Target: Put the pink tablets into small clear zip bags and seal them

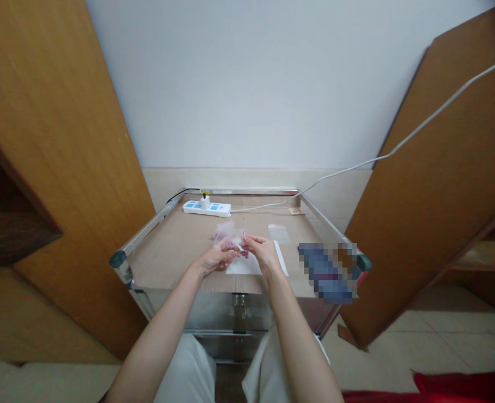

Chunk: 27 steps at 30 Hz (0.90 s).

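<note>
Two bare forearms converge from your lap toward the table centre. Your left hand (218,260) sits low, fingers curled in toward the right hand. Your right hand (263,252) is raised, fingertips (244,239) pinched toward the left. Both look closed on small pink pieces (234,250), held together at mid-table; the exact grip is too small to tell. A clear plastic bag (225,232) with pinkish contents sits right behind your fingers, above a white paper sheet (247,265) on the brown cardboard-covered top (167,252) of a metal-framed cart. A second small clear plastic bag (278,234) lies flat to the right. A white power strip (206,208) with a plug in it sits near the back edge. A blue object (326,272) at the right front corner is too pixelated to identify.
</note>
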Tool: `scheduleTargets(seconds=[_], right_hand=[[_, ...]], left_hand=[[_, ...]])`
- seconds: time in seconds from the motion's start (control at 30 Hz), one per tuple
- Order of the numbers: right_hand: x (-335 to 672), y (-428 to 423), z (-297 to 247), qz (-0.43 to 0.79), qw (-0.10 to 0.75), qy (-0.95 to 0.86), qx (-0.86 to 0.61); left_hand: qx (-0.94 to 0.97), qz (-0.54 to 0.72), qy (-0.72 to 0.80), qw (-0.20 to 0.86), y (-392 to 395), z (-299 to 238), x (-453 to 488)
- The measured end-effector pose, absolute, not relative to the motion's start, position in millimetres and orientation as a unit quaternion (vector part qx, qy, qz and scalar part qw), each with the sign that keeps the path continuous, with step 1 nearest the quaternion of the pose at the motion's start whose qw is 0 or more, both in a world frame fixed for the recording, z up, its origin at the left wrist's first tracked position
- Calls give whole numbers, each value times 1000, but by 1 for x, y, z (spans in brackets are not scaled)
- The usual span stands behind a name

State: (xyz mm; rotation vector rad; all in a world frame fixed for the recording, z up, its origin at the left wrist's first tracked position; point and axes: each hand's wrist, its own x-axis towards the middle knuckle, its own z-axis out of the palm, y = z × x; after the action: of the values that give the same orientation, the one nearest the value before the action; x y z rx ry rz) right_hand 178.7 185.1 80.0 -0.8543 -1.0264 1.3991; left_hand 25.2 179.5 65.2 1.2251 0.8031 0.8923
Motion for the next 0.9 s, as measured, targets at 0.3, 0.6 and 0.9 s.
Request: scheduleTargets(seconds=[0.3,0.6,0.9], right_hand=[[178,183,78,629,529,-447,-353],[176,185,74,634,530,-449,-340],[177,185,71,623,536,-465,-328]], left_hand=[[497,445,301,682,183,50,29],[474,485,272,683,182,54,33],[436,498,252,706,188,48,29]])
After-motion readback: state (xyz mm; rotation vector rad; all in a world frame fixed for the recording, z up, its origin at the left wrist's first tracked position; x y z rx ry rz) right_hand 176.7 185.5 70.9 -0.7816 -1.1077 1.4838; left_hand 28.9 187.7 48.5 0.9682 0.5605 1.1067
